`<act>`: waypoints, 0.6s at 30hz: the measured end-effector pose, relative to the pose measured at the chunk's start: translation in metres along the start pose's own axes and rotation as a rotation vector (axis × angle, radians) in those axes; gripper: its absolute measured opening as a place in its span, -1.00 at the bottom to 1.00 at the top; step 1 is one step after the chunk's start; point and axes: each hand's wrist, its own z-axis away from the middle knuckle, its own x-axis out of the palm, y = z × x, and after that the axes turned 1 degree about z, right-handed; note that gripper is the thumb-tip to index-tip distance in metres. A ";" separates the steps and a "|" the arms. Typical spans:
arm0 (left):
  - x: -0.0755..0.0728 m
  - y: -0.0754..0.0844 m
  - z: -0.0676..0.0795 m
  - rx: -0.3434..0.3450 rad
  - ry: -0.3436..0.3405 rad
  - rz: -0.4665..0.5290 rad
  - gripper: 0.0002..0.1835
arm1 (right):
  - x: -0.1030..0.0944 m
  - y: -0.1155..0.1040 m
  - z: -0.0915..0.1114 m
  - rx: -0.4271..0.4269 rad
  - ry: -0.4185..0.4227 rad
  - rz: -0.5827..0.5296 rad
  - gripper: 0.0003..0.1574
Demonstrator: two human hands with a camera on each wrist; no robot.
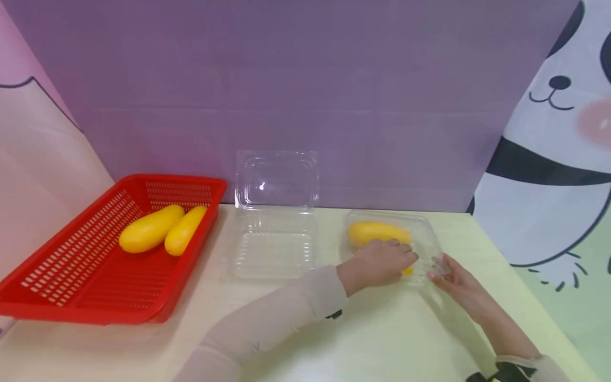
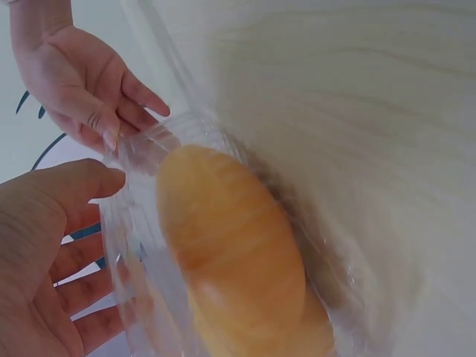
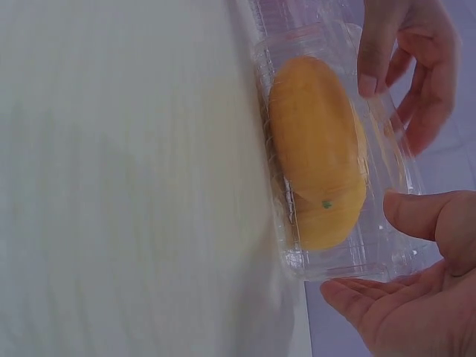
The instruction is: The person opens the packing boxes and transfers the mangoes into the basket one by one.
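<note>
Head view: looks forward and down over the clear container (image 1: 431, 244), set well back, framing the tabletop (image 1: 382, 339). Left-wrist view: close, left of the container, facing across to the right fingers (image 2: 146, 95). Right-wrist view: close, right of the container, facing the left fingers (image 3: 430, 123). Both wrist views share the container, tabletop sideways.

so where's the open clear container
In the head view, the open clear container sits toward the back of the table, just left of centre, between the red basket and the filled container.
</note>
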 end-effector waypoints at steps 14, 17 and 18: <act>0.002 0.028 -0.025 -0.106 -0.033 -0.007 -0.60 | -0.002 -0.001 0.000 0.026 -0.024 0.006 -0.02; 0.005 0.029 -0.026 -0.109 -0.006 -0.017 -0.63 | -0.001 0.000 0.000 0.019 -0.019 0.013 -0.04; 0.005 0.029 -0.026 -0.108 0.002 -0.022 -0.63 | -0.001 0.001 0.000 0.017 -0.018 0.013 -0.04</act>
